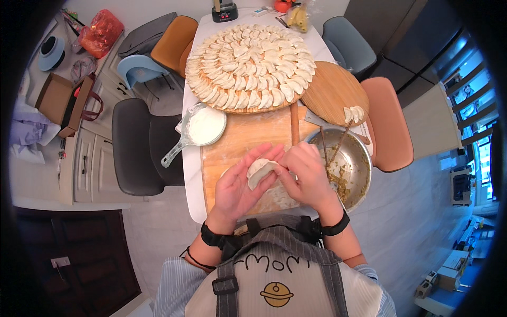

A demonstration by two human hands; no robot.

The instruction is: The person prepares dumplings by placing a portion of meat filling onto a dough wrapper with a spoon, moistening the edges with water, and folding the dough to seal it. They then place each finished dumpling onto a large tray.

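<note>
A folded dumpling (259, 172) rests in the open palm and fingers of my left hand (233, 190). The thumb and fingertips of my right hand (307, 174) pinch its right end. Both hands are held above a floured wooden board (241, 134). To the right of my right hand is a steel bowl (362, 158) with chopped filling (340, 186) at its bottom and a pair of chopsticks (336, 144) leaning in it. A rolling pin (294, 123) lies on the board just beyond my hands.
A large round tray of dumplings (249, 67) covers the table's far part. Several dumplings (353, 114) sit on a second round board (332, 91). A handled bowl of flour (204, 125) stands at left. Chairs (132, 158) flank the table, and a blender base (224, 14) stands at its back.
</note>
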